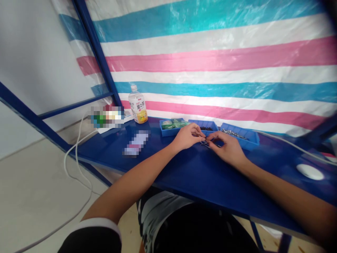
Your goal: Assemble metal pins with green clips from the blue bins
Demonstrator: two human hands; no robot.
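Observation:
Both my hands meet over the blue table [200, 175], just in front of three blue trays. My left hand [187, 136] is curled, its fingertips pinching a small thin metal part [204, 142]. My right hand [226, 147] is also closed in a pinch on the same small part from the other side. The part is too small to name. Behind my hands, the left tray [168, 129] holds green packets, the middle tray [206, 125] holds small dark pieces, and the right tray [240, 135] holds several shiny metal pieces.
A juice bottle [138, 108] stands at the table's back left beside a power strip [110, 123] with a white cable [76, 165] hanging off the edge. A white round object [310, 172] lies at the right. A striped tarp [210, 59] hangs behind.

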